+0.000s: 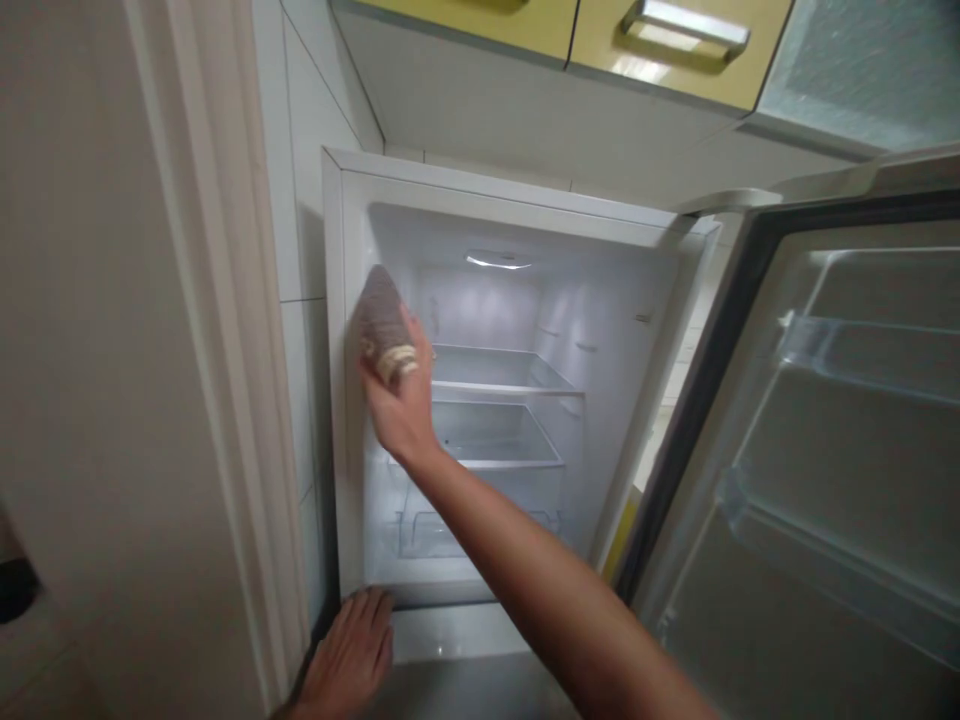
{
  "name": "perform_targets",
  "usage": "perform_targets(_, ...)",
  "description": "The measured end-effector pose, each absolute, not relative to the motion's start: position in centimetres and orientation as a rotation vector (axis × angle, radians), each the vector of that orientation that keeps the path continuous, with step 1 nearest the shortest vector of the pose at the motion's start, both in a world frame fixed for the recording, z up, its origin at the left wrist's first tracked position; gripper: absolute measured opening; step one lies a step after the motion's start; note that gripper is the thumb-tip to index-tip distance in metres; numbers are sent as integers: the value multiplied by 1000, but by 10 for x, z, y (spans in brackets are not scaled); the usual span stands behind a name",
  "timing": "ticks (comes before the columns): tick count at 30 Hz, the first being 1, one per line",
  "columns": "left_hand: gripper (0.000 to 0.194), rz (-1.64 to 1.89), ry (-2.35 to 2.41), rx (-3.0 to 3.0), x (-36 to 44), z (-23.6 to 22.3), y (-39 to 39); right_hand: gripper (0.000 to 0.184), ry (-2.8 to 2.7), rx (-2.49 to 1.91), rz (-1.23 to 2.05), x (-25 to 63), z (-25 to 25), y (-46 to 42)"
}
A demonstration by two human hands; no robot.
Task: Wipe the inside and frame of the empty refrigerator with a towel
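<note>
My right hand [401, 400] reaches across to the upper left of an open fridge [517, 190]. Its fingers are closed on a folded greyish-brown cloth [384, 318] with a cream edge, which lies against the inner left wall near the front frame. Some blur softens the cloth and fingers. Lower down, my left hand [351, 640] rests on the fridge's front edge at the bottom left corner of the compartment, its fingers laid out flat with nothing in them.
Inside the fridge are glass shelves [502, 464] and a lit lamp [499, 261] at the top. To the right, the fridge door [832, 440] stands open with clear door racks [870, 350]. Yellow cabinets [675, 45] hang above; a door frame [217, 350] borders the left.
</note>
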State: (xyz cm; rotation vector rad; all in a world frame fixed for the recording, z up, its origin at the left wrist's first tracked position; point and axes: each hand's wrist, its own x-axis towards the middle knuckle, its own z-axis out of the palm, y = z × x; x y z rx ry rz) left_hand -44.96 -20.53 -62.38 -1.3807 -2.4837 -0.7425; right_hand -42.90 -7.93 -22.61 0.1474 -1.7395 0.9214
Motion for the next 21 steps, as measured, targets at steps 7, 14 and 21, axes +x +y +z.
perform_targets(7,55,-594,-2551,-1484,-458,-648,-202,105,-1925,39,430,-489,-278,-92)
perform_targets(14,52,-379,-2393,-1470,-455,-648,-202,71,-2088,180,39,-469,-382,-67)
perform_targets(21,57,-117,-2276,-1468,-468,-671,-200,80,-2125,332,-435,-447,-242,-52)
